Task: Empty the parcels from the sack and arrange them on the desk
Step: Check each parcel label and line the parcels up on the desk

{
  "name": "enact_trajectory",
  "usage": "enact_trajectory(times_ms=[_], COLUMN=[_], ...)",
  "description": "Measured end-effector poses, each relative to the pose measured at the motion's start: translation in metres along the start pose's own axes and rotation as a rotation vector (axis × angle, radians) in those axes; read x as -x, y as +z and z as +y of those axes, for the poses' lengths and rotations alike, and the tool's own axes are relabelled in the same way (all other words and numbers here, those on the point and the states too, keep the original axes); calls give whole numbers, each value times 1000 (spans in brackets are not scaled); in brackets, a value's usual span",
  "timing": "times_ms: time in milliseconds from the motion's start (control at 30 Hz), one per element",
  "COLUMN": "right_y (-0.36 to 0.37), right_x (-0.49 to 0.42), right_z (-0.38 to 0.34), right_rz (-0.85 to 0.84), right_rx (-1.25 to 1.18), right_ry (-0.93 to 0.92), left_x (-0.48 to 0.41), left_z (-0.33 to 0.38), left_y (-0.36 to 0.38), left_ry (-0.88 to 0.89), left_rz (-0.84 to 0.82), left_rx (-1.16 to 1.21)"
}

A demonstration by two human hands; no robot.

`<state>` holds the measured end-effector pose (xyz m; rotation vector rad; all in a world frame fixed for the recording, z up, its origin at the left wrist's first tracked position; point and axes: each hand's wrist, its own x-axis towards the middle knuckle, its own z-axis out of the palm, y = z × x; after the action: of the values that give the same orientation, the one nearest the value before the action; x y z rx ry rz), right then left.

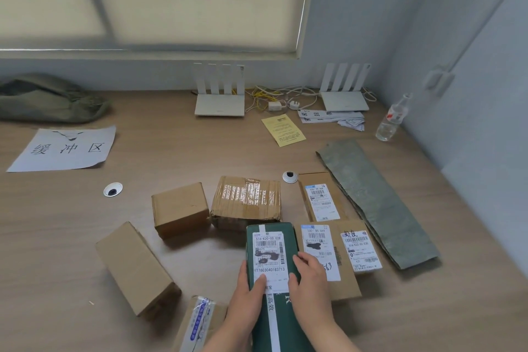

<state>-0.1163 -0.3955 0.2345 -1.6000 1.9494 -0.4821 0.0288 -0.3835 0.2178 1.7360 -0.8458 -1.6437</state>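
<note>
- Holding a green parcel flat on the tabletop, both hands grip its near half: left hand on the left edge, right hand on the right edge.
- Its far end touches a taped box; its right side lies just beside a flat labelled parcel.
- 2 plain boxes sit left, one upright, one tilted; another parcel lies at the near edge.
- A folded grey sack lies right; a green bag sits far left.
- Judgement: the arranging step is underway; next, square this parcel into the row, then let go.
</note>
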Motion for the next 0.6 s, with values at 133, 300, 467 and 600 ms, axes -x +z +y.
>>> enact_trajectory(times_ms=[133,300,467,600], right_y=[-4,-10,-25,-34], right_x=[-1,-10,-46,-83], right_z=[1,-6,-25,-45], right_rz=[-16,-5,30,13], right_rx=[-28,-90,-162,-202], right_ry=[6,-27,-80,-78], left_x=[-4,9,-15,-36], left_z=[-1,28,53,77], left_y=[0,-4,-38,-72], left_ry=[-21,-21,102,149], left_rz=[10,89,250,309], left_rx=[1,12,-17,18])
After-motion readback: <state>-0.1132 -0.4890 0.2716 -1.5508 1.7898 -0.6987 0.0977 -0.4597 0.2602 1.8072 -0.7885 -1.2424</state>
